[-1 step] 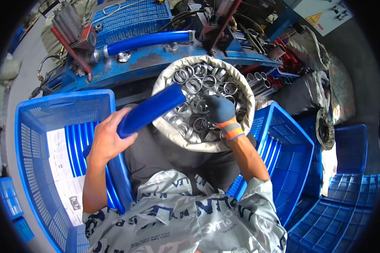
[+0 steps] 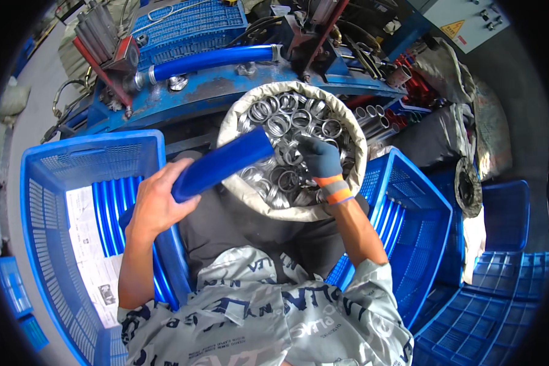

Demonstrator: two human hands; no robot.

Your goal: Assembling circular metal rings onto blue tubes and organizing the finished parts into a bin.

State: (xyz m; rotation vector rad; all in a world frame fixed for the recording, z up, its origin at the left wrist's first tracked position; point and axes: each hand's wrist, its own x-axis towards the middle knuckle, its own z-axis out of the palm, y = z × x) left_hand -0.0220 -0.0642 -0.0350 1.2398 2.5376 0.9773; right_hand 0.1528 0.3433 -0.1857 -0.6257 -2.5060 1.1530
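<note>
A short, smooth blue tube [image 2: 222,166] is gripped at its near end by my bare left hand [image 2: 160,198]. It slants up to the right, its far end over a cream fabric sack [image 2: 238,190] full of loose silvery metal rings. My right hand [image 2: 321,157], in a dark grey glove with an orange cuff, reaches into the sack. Its fingers are curled closed at a slightly blurred metal ring [image 2: 288,154], just beside the tube's end. The fingertips are partly hidden, but the ring appears to be between them. Ring and tube stay apart.
Left stands a blue crate [image 2: 32,201] with blue tubes [image 2: 113,213] and printed paper. Another blue crate [image 2: 430,256] holds tubes at the right. Beyond the sack runs a blue machine bench [image 2: 213,91], a long blue tube [image 2: 216,61] lying between its clamps.
The blue tube's far end has shifted slightly right and down with my left hand. My right hand has barely moved, staying over the rings.
</note>
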